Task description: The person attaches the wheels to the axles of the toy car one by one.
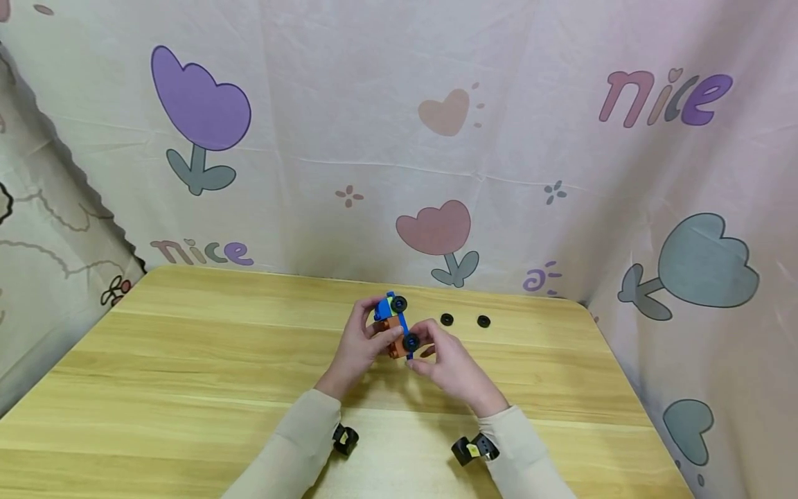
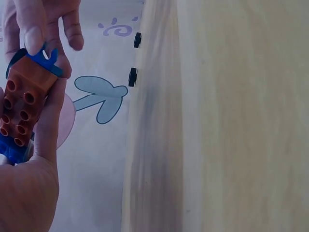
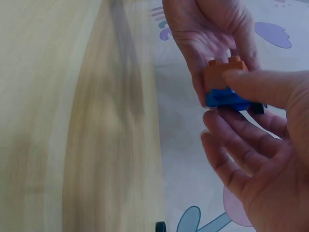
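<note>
My left hand (image 1: 359, 341) grips a small toy car (image 1: 394, 323) built of blue and orange-brown bricks, tilted above the table. One black wheel (image 1: 399, 304) shows at the car's far end and another wheel (image 1: 411, 342) at its near end. At that near end, the thumb and a finger of my right hand (image 1: 454, 364) pinch the car. The left wrist view shows the studs of the orange-brown brick (image 2: 21, 108). In the right wrist view, the right thumb lies against the brick (image 3: 217, 76), with fingers under the blue base (image 3: 224, 98). The car's other side is hidden.
Two loose black wheels, a left one (image 1: 447, 319) and a right one (image 1: 483, 321), lie on the wooden table (image 1: 187, 374) near its back edge. A printed cloth (image 1: 324, 125) hangs behind the table. Each sleeve's wrist carries a small black camera (image 1: 345, 439).
</note>
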Demonstrator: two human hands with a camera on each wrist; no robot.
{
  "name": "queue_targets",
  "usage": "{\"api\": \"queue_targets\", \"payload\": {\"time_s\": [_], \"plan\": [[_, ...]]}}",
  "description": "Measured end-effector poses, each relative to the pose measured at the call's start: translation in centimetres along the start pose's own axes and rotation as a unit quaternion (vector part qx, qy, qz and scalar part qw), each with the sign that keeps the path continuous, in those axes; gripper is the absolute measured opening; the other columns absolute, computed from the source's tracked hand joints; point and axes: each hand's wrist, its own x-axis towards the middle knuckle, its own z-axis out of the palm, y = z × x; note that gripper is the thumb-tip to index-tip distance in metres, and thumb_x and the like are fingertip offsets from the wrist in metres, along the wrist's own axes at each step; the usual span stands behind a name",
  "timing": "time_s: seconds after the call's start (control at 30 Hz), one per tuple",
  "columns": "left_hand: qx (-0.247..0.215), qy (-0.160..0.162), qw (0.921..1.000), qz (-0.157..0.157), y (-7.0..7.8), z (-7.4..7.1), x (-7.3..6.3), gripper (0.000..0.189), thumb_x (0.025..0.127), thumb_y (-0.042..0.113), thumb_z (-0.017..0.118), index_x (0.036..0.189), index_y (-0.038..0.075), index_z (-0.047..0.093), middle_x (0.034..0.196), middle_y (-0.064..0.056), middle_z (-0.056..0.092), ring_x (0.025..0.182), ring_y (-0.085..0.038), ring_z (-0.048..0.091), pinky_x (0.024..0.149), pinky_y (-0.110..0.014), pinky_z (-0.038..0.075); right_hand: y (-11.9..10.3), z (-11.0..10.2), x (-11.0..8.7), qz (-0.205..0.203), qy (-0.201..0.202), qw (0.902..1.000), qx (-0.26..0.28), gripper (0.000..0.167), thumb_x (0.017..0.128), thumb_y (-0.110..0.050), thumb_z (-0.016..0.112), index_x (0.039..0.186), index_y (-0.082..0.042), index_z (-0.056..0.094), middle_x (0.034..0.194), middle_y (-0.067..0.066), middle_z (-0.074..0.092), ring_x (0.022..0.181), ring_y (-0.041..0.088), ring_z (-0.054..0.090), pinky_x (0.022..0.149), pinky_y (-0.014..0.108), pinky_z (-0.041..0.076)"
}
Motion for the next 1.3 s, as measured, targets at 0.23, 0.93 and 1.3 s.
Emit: {"api": "queue_targets", "payload": {"time_s": [0.23, 0.93, 1.3], "plan": [[-0.014, -0.029, 0.9991, 0.026, 0.0, -0.2, -0.2, 0.061, 0.093, 0.001, 0.066, 0.143, 0.011, 0.032, 0.153, -0.008, 0.028, 0.123, -0.044, 0.049, 0.08, -0.044, 0.056, 0.2, 0.0, -0.1, -0.004, 0.013, 0.9998, 0.014, 0.041, 0.086, 0.002, 0.072, 0.121, -0.006, 0.052, 0.104, 0.001, 0.062, 0.097, 0.015, 0.06, 0.084, 0.031, 0.053], [0.18, -0.016, 0.9728, 0.145, 2.8, 0.6, -1.5, 0.06, 0.08, -0.023, 0.064, 0.134, -0.008, 0.041, 0.131, -0.026, 0.038, 0.123, -0.042, 0.04, 0.1, -0.057, 0.035, 0.8, -0.8, -0.4, 0.061, 0.027, 0.9913, 0.114, 0.044, 0.091, 0.012, 0.058, 0.132, 0.004, 0.048, 0.111, 0.014, 0.063, 0.101, 0.03, 0.061, 0.088, 0.041, 0.051], [0.215, -0.009, 0.9634, 0.16, 0.1, -0.1, -0.4, 0.06, 0.074, -0.025, 0.065, 0.124, 0.005, 0.055, 0.137, -0.017, 0.039, 0.128, -0.035, 0.034, 0.102, -0.056, 0.032, 1.3, -1.0, -0.5, 0.067, 0.001, 0.9888, 0.133, 0.047, 0.089, 0.009, 0.058, 0.134, 0.001, 0.048, 0.108, 0.013, 0.065, 0.1, 0.028, 0.061, 0.085, 0.038, 0.051]]}}
